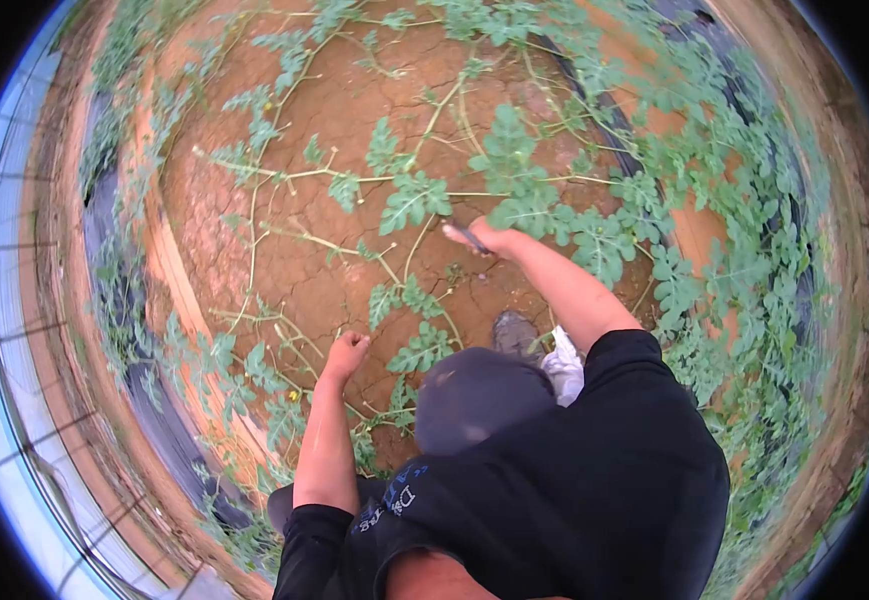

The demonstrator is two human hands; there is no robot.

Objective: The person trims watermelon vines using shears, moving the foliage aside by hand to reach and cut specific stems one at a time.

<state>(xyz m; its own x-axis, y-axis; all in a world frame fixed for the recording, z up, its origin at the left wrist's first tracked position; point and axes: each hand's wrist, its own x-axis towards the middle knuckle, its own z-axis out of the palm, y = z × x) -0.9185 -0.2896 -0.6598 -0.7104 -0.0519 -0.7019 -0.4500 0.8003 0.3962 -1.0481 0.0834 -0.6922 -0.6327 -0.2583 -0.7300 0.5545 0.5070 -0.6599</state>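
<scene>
My right hand [486, 238] is closed around a small dark tool [470, 239], which looks like clippers, just below a lobed green leaf [415, 201] and a long vine [474, 194]. Lower and to the left, my left hand [348, 353] hangs over the soil with its fingers curled together; whether it holds anything is too small to tell. Leafy vines [421, 348] spread over the ground between and around both hands.
Cracked brown soil [334, 90] lies under the vines. Black sheeting [159, 420] runs along the left and more, under dense foliage [744, 240], on the right. My knee [479, 400], a shoe [516, 333] and a white bag or cloth [563, 368] are near my body.
</scene>
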